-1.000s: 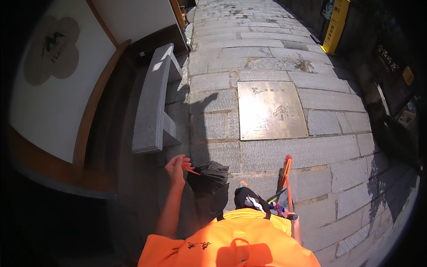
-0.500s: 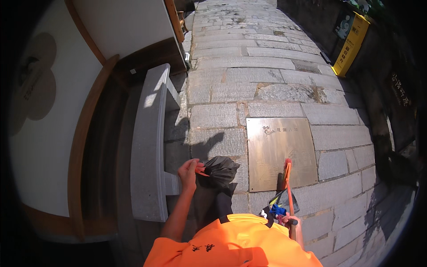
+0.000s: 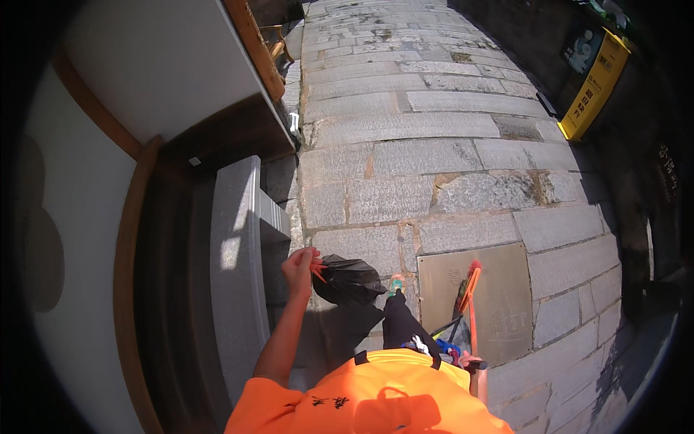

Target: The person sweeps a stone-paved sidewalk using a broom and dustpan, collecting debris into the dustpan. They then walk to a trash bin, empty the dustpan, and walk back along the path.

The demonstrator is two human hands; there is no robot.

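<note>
Closest to the camera is the person's own orange vest (image 3: 376, 401), filling the bottom of the frame, with a dark trouser leg (image 3: 400, 323) stepping forward onto the paving.

Just past that, the left hand (image 3: 300, 269) is out in front at the end of a bare forearm, holding a black rubbish bag (image 3: 348, 281). The bag looks crumpled and glossy, fairly slack, bunched at the top where orange drawstring ties (image 3: 318, 270) stick out. The fingers are curled shut around those ties, so the bag hangs from the hand just to its right, over the grey paving stones and right beside the person's front foot.

On the other side, the right hand (image 3: 473, 359) is low at the vest's edge, wrapped around the top of an orange-handled broom (image 3: 471, 296) that stands upright over a brownish metal plate (image 3: 473, 300) set into the ground. There's some blue stuff bunched near that hand, too small to make out.

To the left of the bag runs a long grey stone bench (image 3: 235, 267), half in shade, against a white wall with brown wooden trim.

Further out, the stone-paved street (image 3: 419, 130) stretches away in full sun, and a yellow sign board (image 3: 594, 87) leans at the far right in shadow.
</note>
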